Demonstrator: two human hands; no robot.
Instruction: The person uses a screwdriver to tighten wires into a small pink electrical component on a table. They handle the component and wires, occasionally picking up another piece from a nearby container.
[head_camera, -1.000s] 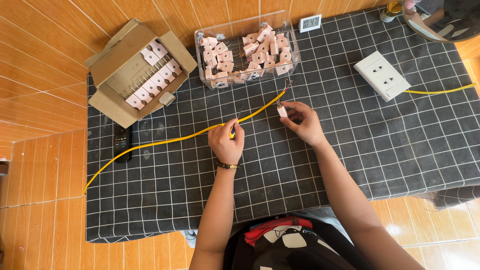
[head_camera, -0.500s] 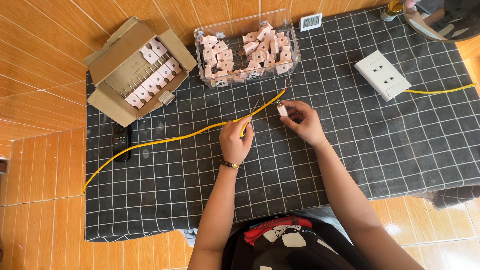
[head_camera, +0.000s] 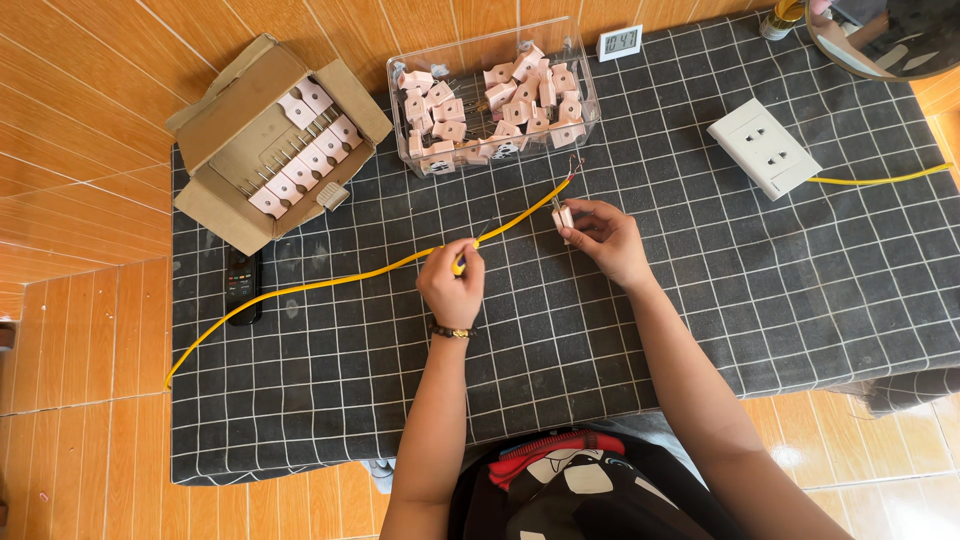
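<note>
1. The left hand (head_camera: 452, 288), at the frame's centre, has its grip closed around a yellow cable (head_camera: 330, 283) lying across the checked surface (head_camera: 760, 300).
2. The right hand (head_camera: 606, 238) pinches a small pink plug (head_camera: 564, 216) just beside the cable's bare end (head_camera: 572, 170).
3. A clear bin of pink plugs (head_camera: 495, 95) sits above, at the upper centre.

There is just one camera. It sits on the person's head and looks almost straight down. It is up high, so both arms show from the bottom edge up to the left hand (head_camera: 452, 285) and the right hand (head_camera: 603, 238) near the middle. The dark checked cloth (head_camera: 760, 300) fills most of the view, and orange floor tiles (head_camera: 70, 130) show around it. The person's lap is at the very bottom.
</note>
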